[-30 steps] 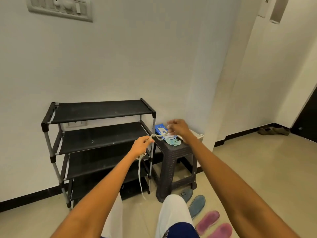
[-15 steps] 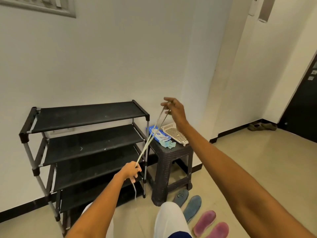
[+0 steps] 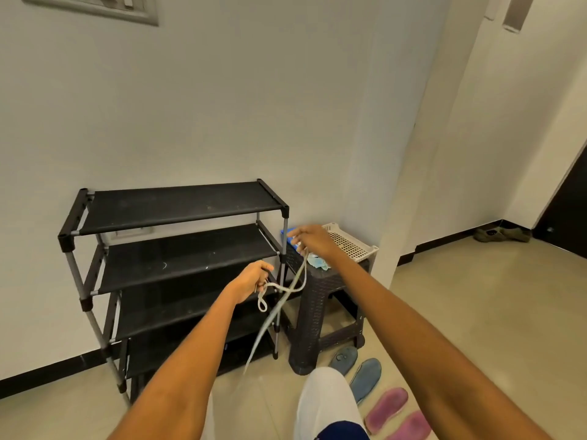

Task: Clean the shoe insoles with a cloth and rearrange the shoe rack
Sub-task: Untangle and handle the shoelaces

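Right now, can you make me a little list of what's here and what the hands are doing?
place: a room corner with a tiled floor
shoe rack: black, its visible shelves bare
stool: dark, right of the rack
on stool: white basket, blue packet, crumpled cloth
left hand: grips a white shoelace
right hand: pinches the same lace higher up
lace end: dangles toward the floor
floor by stool: two blue insoles, two pink insoles

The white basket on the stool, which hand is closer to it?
Right. The right hand is at the white basket's left edge, over the stool; the left hand is lower, in front of the shoe rack.
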Demonstrator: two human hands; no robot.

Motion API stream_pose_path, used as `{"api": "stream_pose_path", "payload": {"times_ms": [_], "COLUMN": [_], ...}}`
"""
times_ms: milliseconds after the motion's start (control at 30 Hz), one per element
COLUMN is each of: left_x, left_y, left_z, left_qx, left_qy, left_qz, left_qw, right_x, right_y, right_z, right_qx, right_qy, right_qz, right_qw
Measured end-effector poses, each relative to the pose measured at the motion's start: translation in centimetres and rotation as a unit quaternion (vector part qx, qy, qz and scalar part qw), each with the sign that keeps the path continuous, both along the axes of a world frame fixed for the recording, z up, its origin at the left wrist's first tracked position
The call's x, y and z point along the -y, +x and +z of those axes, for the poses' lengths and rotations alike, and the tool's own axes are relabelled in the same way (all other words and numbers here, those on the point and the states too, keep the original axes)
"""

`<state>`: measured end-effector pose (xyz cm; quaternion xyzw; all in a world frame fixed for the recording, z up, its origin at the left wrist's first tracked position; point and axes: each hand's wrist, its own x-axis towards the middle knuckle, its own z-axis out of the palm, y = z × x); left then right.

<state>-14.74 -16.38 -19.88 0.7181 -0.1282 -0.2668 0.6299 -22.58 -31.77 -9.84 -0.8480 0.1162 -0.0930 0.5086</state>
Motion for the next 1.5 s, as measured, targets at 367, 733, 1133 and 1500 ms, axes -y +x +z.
{"api": "stream_pose_path", "payload": {"times_ms": [367, 733, 1133, 1500], "left_x": [2.2, -0.5, -2.2, -3.3], "left_y": [-1.3, -0.8, -1.0, -1.6], "left_z": [3.8, 1.5, 1.9, 3.3], "left_qx": [0.004, 0.108, 0.063, -0.057], "left_qy": [-0.18, 0.028, -0.038, -0.004], "left_qz": [0.029, -0.086, -0.133, -0.231], "left_qw": [0.983, 0.99, 0.988, 0.971], "right_x": [-1.3, -0.3, -0.9, -3.8], "right_y": [0.6, 0.5, -0.3, -0.6], "right_z": [-4.6, -4.6, -6.6, -7.4], "right_qx": [-0.06, -0.032, -0.046, 0.062], "right_qy": [-0.123, -0.259, -0.33, -0.3], "right_qz": [0.072, 0.029, -0.016, 0.058], "right_qw": [0.988, 0.965, 0.943, 0.95]}}
